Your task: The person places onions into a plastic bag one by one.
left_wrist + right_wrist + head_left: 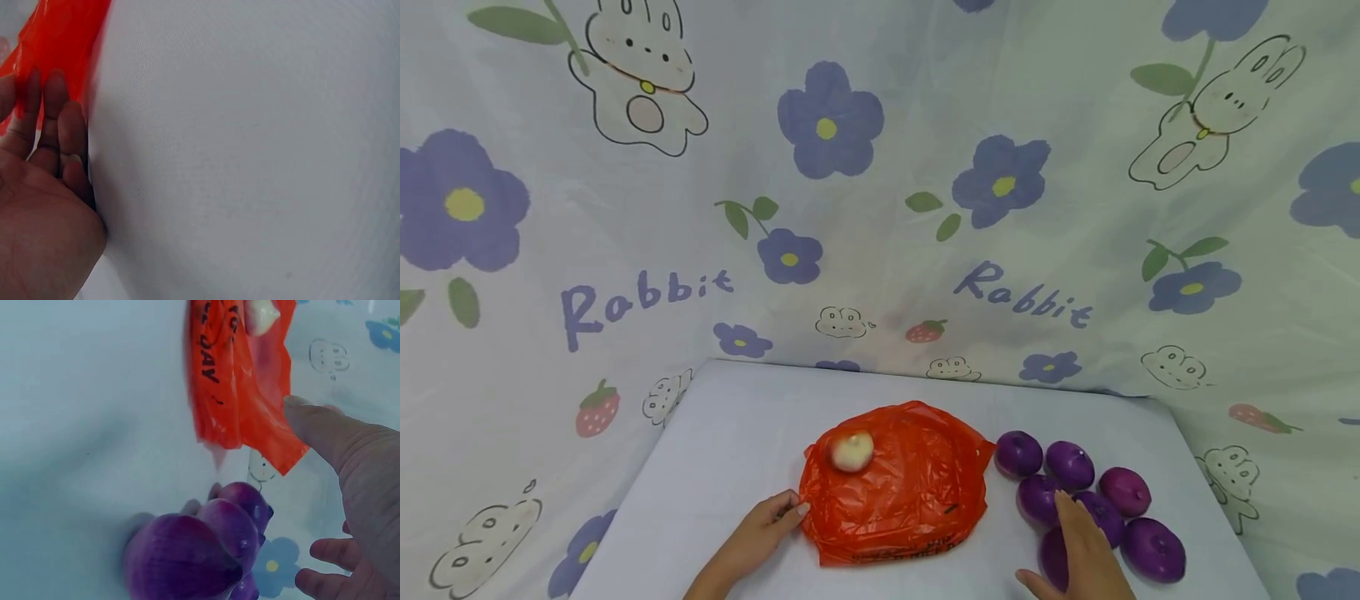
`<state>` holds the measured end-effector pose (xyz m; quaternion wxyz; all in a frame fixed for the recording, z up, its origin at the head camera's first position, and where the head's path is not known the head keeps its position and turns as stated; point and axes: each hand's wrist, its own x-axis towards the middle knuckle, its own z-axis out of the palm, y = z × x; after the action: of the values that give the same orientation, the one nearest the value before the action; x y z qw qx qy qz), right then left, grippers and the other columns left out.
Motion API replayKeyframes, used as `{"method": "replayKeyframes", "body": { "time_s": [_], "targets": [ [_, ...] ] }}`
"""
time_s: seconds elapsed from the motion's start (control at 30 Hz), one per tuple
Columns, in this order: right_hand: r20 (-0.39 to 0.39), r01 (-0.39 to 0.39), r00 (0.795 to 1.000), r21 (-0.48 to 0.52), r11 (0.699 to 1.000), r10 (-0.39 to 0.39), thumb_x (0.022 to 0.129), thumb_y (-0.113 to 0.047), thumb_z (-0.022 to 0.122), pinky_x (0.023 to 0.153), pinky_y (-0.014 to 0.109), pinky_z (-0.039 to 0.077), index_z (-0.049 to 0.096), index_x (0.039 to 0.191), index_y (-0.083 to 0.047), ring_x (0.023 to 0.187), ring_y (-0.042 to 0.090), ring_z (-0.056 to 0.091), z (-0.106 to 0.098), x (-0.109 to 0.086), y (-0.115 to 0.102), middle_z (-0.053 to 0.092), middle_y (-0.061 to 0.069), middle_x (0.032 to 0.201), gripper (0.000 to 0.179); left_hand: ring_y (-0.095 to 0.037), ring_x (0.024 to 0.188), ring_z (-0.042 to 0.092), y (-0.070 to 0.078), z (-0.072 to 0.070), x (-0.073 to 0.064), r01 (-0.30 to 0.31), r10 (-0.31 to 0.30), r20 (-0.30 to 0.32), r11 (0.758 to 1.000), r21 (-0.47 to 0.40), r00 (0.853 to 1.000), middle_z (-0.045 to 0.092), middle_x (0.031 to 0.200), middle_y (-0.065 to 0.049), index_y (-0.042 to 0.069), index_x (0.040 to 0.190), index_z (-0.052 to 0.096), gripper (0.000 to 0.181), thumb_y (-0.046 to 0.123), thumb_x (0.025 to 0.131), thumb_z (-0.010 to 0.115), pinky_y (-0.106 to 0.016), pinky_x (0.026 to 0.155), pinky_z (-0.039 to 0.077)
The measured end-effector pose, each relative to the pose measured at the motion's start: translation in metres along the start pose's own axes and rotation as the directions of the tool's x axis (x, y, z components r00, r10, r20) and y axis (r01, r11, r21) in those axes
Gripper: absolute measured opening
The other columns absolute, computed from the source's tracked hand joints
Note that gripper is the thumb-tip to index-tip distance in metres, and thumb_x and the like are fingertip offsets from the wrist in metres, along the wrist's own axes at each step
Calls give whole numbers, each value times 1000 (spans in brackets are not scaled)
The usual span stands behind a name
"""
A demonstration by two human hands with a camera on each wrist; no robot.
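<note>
A red plastic bag [910, 492] with black print lies spread on the table. One pale onion [852, 451] shows at its upper left, its pointed tip visible in the right wrist view. My left hand [758, 533] pinches the bag's left edge between thumb and fingers; the thumb is mostly cut off in the left wrist view. To the bag's right sits a cluster of several purple onions [1153, 550]. Over the near side of that cluster is my right hand [1086, 554], thumb spread from the fingers and nothing held. It hides part of the nearer onions.
The white table [700, 467] has its far edge against a hanging cloth [895, 208] printed with rabbits and flowers. The farthest left purple onion [1018, 454] sits right by the bag's right corner.
</note>
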<state>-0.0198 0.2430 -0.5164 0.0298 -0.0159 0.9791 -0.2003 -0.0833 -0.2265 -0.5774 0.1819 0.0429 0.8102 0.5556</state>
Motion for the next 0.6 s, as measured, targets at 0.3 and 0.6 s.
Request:
{"method": "replayKeyframes", "body": {
  "time_s": [0.3, 0.6],
  "targets": [
    [-82, 32, 996, -51, 998, -36, 73, -60, 88, 103, 70, 40, 40, 146, 13, 134, 58, 43, 16, -11, 33, 46, 40, 146, 114, -16, 83, 54, 2, -1, -3, -2, 2, 5, 1000, -12, 1000, 59, 88, -5, 6, 99, 61, 26, 30, 108, 59, -28, 72, 42],
    [-312, 4, 950, -70, 998, -26, 65, -53, 97, 96, 67, 45, 38, 153, 6, 124, 49, 51, 37, -26, 42, 50, 30, 143, 121, -16, 83, 54, 2, -1, -1, -4, 4, 20, 1000, -24, 1000, 59, 89, -5, 6, 100, 61, 26, 30, 108, 59, -28, 72, 42]
  ]
}}
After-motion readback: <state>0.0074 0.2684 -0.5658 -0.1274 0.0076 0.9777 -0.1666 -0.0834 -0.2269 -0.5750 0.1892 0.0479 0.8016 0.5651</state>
